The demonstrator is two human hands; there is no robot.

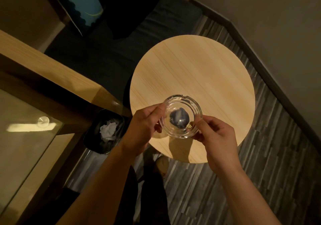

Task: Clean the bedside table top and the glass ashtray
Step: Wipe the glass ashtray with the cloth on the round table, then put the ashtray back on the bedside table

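A bin (105, 131) with crumpled paper sits left of the round bench (199, 72). The left hand (144, 125) and right hand (215, 134) pinch the glass ashtray (180, 116) between them, above the bench's near edge. Something dark lies inside. It looks ready for tipping into the bin.

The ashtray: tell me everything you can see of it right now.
The ashtray is round, thick clear glass with stepped rings and notches in its rim. It sits roughly level, mouth up, over the near edge of the round wooden table, gripped by the left hand and right hand on opposite sides. A dark patch shows at its centre.
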